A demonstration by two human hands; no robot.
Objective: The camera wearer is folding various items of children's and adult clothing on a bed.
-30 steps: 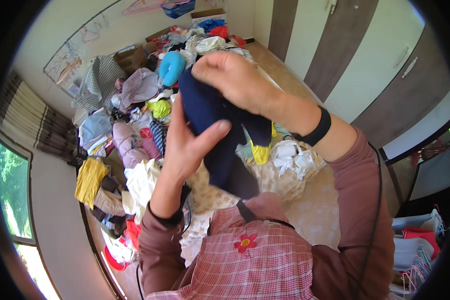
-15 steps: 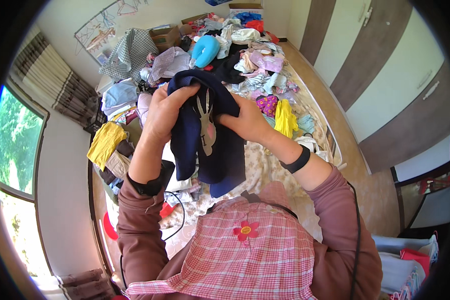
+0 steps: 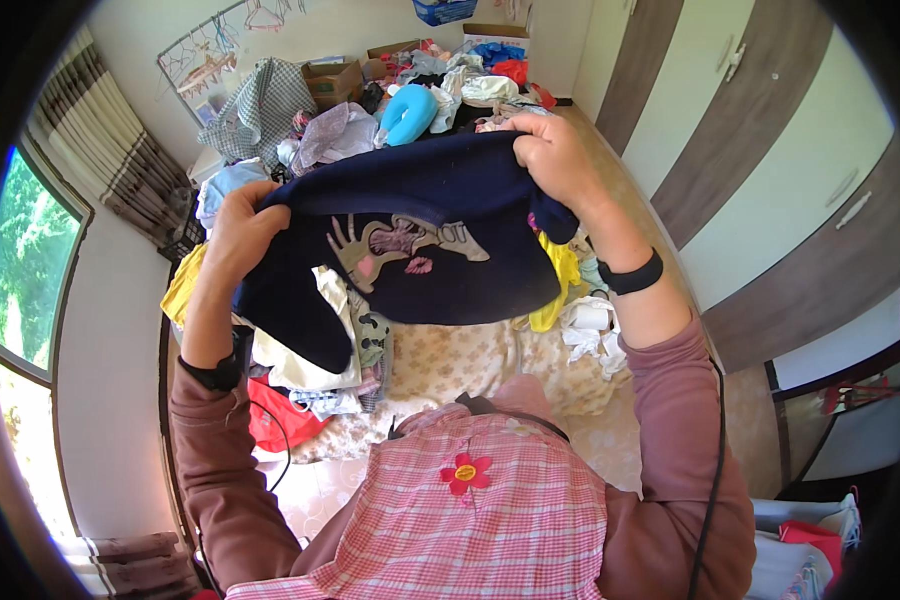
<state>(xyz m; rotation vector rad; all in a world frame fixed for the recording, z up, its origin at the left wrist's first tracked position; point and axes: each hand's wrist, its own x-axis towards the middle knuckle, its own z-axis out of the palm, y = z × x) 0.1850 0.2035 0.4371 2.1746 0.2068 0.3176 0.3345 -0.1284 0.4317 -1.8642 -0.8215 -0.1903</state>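
A navy sweatshirt [image 3: 470, 290] with a beige and pink printed figure on its front is stretched sideways between my hands, in the air above the bed. My left hand [image 3: 242, 232] is closed on one end of the cloth, and a sleeve-like part dangles below it. My right hand [image 3: 555, 160] pinches the upper edge at the other end. Behind the sweatshirt, a yellow garment [image 3: 562, 285] shows partly near my right hand. Below my left hand lies a stack of folded clothes [image 3: 305, 355], partly covered by the dangling cloth.
A large heap of clothes [image 3: 340, 140] with a blue neck pillow [image 3: 407, 115] fills the far bed. Cardboard boxes [image 3: 332, 82] stand behind it. A floral bedsheet [image 3: 450, 355] shows below the sweatshirt. A red bag [image 3: 285, 420] is at lower left, wardrobes [image 3: 760, 130] at right.
My hands have moved apart, left hand to the left and right hand up and to the right. The bunched sweatshirt is now spread wide, with more of its print showing.
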